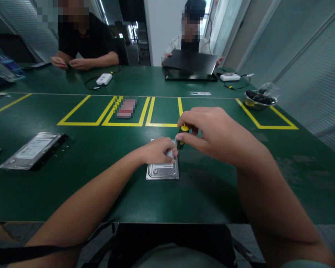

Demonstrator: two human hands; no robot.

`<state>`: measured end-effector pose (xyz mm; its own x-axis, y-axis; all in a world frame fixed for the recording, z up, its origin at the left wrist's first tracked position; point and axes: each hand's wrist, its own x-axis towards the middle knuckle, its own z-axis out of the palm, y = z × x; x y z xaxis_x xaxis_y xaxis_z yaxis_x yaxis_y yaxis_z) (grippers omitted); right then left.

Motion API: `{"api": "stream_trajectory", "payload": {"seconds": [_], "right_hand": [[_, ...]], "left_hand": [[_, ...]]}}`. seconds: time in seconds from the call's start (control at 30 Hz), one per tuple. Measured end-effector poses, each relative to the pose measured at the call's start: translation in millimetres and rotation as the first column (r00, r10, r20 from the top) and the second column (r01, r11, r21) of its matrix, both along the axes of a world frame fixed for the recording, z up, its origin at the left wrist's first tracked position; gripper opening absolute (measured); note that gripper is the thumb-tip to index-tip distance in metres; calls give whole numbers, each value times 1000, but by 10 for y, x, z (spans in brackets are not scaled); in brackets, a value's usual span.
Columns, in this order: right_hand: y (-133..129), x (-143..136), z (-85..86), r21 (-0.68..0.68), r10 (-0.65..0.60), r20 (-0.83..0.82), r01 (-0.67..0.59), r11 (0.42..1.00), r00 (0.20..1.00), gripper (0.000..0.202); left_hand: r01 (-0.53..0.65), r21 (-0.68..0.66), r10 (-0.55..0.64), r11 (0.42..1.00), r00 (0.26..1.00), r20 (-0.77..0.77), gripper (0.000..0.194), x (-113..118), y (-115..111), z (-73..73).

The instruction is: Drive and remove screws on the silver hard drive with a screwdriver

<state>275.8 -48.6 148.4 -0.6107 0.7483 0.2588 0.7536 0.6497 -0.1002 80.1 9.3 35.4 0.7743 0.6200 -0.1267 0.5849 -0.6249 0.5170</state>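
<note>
A silver hard drive point(164, 172) lies flat on the green table in front of me. My left hand point(159, 150) rests over its upper half, its fingers curled in at the right edge and hiding part of the label. In my right hand point(209, 134) is a screwdriver point(181, 138) with a black and yellow handle, pinched between thumb and fingers. The screwdriver stands nearly upright, its shaft pointing down to the drive's right edge beside my left fingertips. Its tip is too small to make out.
Another hard drive point(33, 149) lies at the left. Yellow tape point(162, 125) marks boxes on the table, one with a pinkish blurred item point(127, 108). A metal bowl point(258, 103) of dark items stands right. Two people sit opposite; one holds a black panel point(191, 61).
</note>
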Motion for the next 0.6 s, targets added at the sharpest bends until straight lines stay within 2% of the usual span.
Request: {"api": "stream_trajectory", "payload": {"seconds": [0.4, 0.6], "right_hand": [[5, -62, -54, -70, -1, 63, 6, 997, 998, 19], [-79, 6, 25, -33, -53, 89, 56, 998, 995, 18]], "left_hand": [[16, -16, -15, 1000, 999, 39, 24, -17, -14, 1], [-18, -3, 18, 1000, 999, 33, 31, -29, -22, 11]]}}
